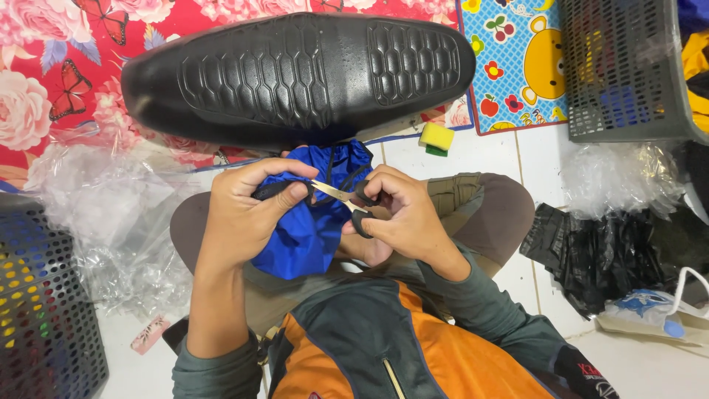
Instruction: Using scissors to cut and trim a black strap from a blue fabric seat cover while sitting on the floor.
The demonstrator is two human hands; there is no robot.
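Note:
A large black shoe (295,74) lies sole-up across the top of the view, just beyond my hands. Under it, on my lap, sits a blue cloth drawstring bag (306,233). My left hand (240,218) pinches the bag's fabric and a dark cord near its top. My right hand (402,218) has fingers through the black handles of small scissors (347,198). The silver blades point left toward my left fingertips, over the bag's cord. Whether the blades touch the cord I cannot tell.
Crumpled clear plastic (111,214) lies at left beside a black perforated basket (44,310). A grey basket (620,74), more clear plastic (628,177), a black plastic bag (605,255) and a white bag (657,314) are at right. A yellow-green sponge (436,138) lies on the white tiles.

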